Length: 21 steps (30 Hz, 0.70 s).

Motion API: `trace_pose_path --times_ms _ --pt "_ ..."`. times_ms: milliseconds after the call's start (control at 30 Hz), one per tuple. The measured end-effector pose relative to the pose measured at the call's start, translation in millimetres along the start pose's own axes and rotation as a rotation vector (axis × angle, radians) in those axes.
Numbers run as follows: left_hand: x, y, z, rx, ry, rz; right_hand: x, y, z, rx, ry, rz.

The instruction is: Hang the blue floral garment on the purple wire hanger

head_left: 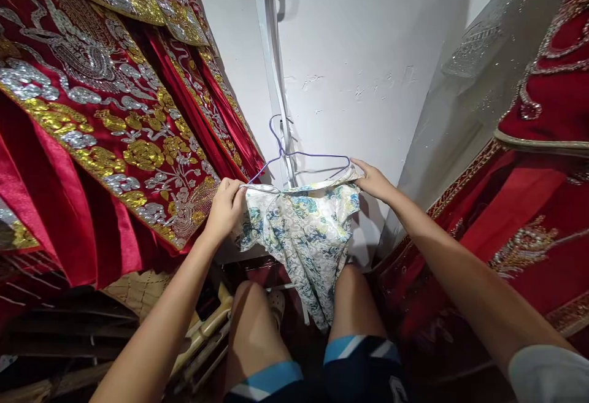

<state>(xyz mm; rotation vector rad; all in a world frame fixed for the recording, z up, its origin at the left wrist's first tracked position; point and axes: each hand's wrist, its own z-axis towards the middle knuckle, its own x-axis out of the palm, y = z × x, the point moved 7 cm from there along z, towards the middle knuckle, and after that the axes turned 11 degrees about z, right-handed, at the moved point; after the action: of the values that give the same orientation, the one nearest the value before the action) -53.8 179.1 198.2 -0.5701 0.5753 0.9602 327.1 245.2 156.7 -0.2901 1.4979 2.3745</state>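
A floral dress (304, 225) in white, blue and pale yellow hangs between my hands, its lower part narrowing down between my knees. My left hand (224, 207) is closed on the dress's left shoulder, by the end of a purple wire hanger (317, 156). On the other side my right hand (370, 179) pinches the dress's right shoulder at the hanger's other end. The hanger's hook (275, 122) points up beside a thin white pole. The hanger's ends are partly hidden by fabric and fingers.
Red garments with gold and silver sequins (138, 139) hang close on the left. More red beaded cloth (529, 207) and a sheer veil (460, 78) hang on the right. A white wall (359, 41) stands ahead, with the white pole (271, 41) before it. Bamboo furniture (202, 341) sits lower left.
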Motion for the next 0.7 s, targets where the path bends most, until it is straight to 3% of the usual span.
trace_pose_path --times_ms 67,233,400,500,600,700 --pt "-1.6 2 0 -0.009 -0.034 0.003 5 0 1 -0.029 0.037 -0.038" --pt "-1.3 2 -1 -0.007 -0.038 -0.009 -5 -3 -7 -0.015 -0.082 -0.163" --pt "-11.2 -1 -3 -0.013 -0.076 0.05 7 -3 -2 0.022 0.119 -0.137" --pt "-22.9 4 -3 -0.064 -0.125 0.106 1 9 -4 -0.03 0.089 -0.186" --pt "-34.1 16 -1 -0.136 -0.186 0.046 -9 21 -15 -0.041 0.14 0.033" --pt "-33.7 35 -1 -0.261 -0.206 -0.102 -7 25 -26 0.11 0.305 0.415"
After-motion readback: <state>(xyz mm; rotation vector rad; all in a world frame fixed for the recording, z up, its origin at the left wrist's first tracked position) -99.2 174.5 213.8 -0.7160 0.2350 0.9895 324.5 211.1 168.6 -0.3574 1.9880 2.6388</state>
